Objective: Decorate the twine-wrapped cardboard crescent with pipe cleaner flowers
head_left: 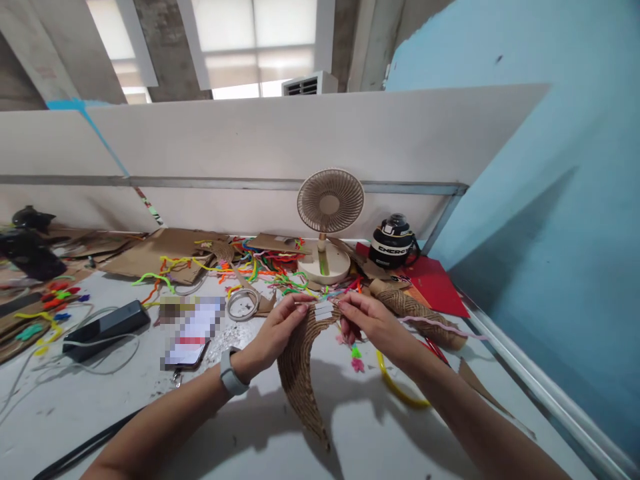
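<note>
My left hand (280,328), with a white watch at the wrist, pinches the wide top end of a curved horn-shaped piece wrapped in brown twine (301,383). My right hand (367,320) pinches the same top end from the right, where a strip of white tape (323,309) lies across it. The horn's tip points down toward me above the white table (250,433). A yellow hoop (397,390) and small pink and green bits (356,357) lie under my right wrist.
A small beige fan (330,220) stands behind my hands, a black jar (393,241) and red paper (435,280) to its right. Coloured pipe cleaners (260,267), cardboard (165,253), a tape roll (243,303), a phone (193,333) and a black box (107,328) lie to the left. Another twine horn (420,312) lies at right.
</note>
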The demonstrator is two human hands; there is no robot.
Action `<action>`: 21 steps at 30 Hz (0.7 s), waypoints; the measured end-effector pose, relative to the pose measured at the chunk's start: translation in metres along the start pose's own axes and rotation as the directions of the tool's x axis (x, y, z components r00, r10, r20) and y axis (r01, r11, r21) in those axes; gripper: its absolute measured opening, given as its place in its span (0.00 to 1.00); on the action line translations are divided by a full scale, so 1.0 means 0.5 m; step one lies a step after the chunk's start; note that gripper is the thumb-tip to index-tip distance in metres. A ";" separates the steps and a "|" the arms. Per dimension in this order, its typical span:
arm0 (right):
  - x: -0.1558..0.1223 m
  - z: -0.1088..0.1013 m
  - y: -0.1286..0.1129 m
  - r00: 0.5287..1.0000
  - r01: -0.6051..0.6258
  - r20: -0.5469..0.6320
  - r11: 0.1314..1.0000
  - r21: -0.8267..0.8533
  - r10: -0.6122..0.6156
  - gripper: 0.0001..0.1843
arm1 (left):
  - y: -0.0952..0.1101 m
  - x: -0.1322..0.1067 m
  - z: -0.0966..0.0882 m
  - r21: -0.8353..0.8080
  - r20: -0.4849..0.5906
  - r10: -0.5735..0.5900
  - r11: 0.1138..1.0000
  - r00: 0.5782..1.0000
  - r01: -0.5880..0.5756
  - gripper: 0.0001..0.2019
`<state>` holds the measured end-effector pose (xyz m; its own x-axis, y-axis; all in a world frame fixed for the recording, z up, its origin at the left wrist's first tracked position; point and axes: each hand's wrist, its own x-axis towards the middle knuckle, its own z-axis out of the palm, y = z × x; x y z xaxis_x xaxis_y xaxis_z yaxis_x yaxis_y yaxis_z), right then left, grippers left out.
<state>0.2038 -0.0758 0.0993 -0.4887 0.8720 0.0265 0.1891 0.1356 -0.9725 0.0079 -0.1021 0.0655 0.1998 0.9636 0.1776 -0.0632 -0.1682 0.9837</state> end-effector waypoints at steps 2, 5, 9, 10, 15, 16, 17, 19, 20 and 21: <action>-0.007 0.001 -0.008 0.998 0.000 -0.064 1.000 -0.016 -0.001 0.17 | 0.000 -0.002 -0.003 0.164 -0.118 0.154 0.977 0.981 -0.134 0.16; -0.031 0.011 -0.022 0.945 0.119 -0.278 0.972 -0.204 -0.174 0.15 | 0.020 -0.027 -0.002 0.452 -0.201 0.422 0.841 0.884 -0.299 0.10; -0.060 0.035 -0.023 0.751 0.278 -0.313 0.708 -0.649 -0.582 0.08 | 0.058 -0.065 0.011 0.430 0.138 0.297 0.841 0.945 -0.327 0.13; -0.062 0.041 -0.018 0.706 0.315 -0.240 0.599 -0.736 -0.666 0.08 | 0.062 -0.067 0.015 0.408 0.189 0.267 0.854 0.945 -0.323 0.14; -0.050 0.059 0.022 0.565 0.391 0.098 0.161 -0.906 -0.820 0.12 | 0.054 -0.043 0.017 0.280 0.233 0.190 0.926 0.954 -0.253 0.15; -0.046 0.060 0.027 0.557 0.388 0.135 0.113 -0.915 -0.820 0.13 | 0.050 -0.037 0.014 0.257 0.237 0.192 0.933 0.952 -0.252 0.15; -0.043 0.060 0.031 0.554 0.388 0.166 0.077 -0.918 -0.816 0.15 | 0.047 -0.034 0.012 0.238 0.241 0.194 0.938 0.951 -0.251 0.15; -0.038 0.057 0.035 0.556 0.402 0.209 0.040 -0.915 -0.804 0.17 | 0.043 -0.031 0.007 0.210 0.245 0.195 0.946 0.950 -0.248 0.15; -0.037 0.055 0.035 0.558 0.414 0.225 0.033 -0.910 -0.799 0.18 | 0.042 -0.031 0.006 0.203 0.246 0.192 0.948 0.950 -0.244 0.15; -0.036 0.053 0.034 0.559 0.424 0.239 0.026 -0.905 -0.794 0.18 | 0.041 -0.032 0.004 0.201 0.245 0.188 0.950 0.951 -0.240 0.15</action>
<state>0.1931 -0.1015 0.0759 -0.6271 0.2669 0.7318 0.5685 0.7991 0.1957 0.0055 -0.1214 0.0830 0.4174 0.8341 0.3605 0.0888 -0.4323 0.8973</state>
